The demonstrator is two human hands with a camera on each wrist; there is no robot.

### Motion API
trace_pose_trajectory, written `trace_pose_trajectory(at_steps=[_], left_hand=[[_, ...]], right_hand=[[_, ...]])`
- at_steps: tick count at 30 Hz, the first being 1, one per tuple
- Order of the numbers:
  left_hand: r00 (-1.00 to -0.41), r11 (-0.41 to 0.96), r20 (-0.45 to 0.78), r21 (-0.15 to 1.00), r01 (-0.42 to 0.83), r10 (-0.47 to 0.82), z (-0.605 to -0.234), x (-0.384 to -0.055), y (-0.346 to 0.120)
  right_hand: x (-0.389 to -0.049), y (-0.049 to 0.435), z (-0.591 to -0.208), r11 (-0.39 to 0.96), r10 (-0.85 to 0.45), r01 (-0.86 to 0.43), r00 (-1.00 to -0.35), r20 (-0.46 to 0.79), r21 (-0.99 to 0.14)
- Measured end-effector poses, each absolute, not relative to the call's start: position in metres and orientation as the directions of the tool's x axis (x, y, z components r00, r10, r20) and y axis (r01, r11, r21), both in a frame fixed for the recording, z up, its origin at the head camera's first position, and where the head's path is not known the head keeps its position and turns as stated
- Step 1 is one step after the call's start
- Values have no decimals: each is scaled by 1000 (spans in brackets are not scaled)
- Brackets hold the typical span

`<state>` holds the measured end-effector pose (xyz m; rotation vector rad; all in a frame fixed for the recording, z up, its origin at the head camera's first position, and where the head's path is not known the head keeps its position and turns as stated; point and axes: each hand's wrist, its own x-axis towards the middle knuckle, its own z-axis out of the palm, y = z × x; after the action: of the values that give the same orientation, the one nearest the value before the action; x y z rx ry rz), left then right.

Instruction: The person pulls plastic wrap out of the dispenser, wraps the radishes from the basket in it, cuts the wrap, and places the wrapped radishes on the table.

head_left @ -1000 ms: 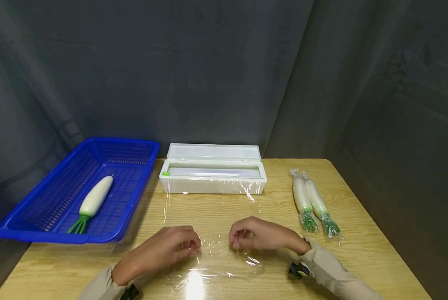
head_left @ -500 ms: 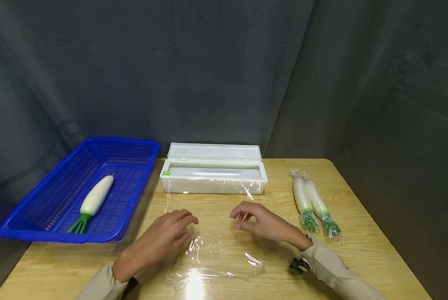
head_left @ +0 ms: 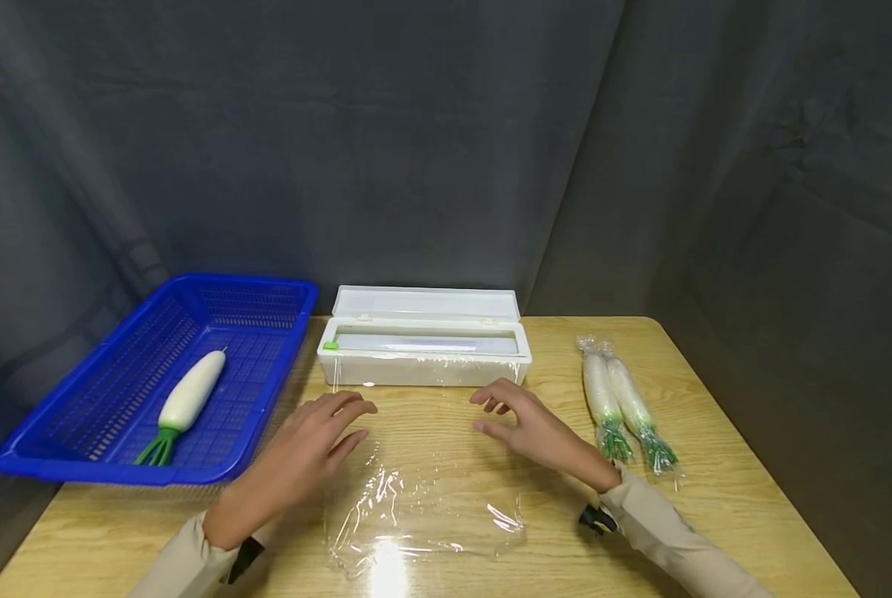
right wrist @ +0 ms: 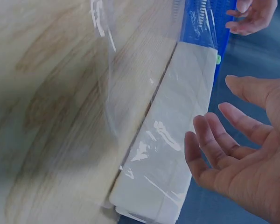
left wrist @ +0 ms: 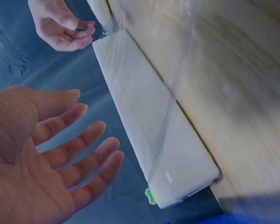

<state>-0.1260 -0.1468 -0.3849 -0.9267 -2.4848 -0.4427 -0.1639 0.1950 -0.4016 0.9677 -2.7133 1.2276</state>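
A sheet of clear plastic wrap (head_left: 409, 511) lies spread over the near middle of the table, running back to the white wrap dispenser (head_left: 425, 368), whose lid stands raised. Above the sheet's left side hovers my left hand (head_left: 296, 453), fingers spread and holding nothing. My right hand (head_left: 539, 436) is over the right side, fingers loosely bent with nothing between them. Both palms show bare in the wrist views, where the left hand (left wrist: 56, 154) and right hand (right wrist: 242, 144) are near the dispenser (right wrist: 163, 135). A green slider (head_left: 330, 345) sits at the dispenser's left end.
On the left stands a blue basket (head_left: 274, 407) with one white radish (head_left: 192, 392) inside, its green stems toward me. Two wrapped radishes (head_left: 616, 399) lie side by side at the table's right. Dark curtains (head_left: 431, 149) hang behind and at the sides.
Both hands have risen off the plastic wrap and moved toward the dispenser and apart, their fingers opening from a curled pose. The wrap stays spread on the table.
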Motion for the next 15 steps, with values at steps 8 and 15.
trace_pose_trajectory(at_steps=[8, 15], left_hand=[[-656, 740, 565, 115, 663, 500, -377, -130, -158], [-660, 762, 603, 129, 635, 448, -365, -131, -171]], right_hand=[[-164, 195, -401, 561, -484, -549, -825, 293, -619], [-168, 199, -401, 571, -448, -553, -829, 335, -607]])
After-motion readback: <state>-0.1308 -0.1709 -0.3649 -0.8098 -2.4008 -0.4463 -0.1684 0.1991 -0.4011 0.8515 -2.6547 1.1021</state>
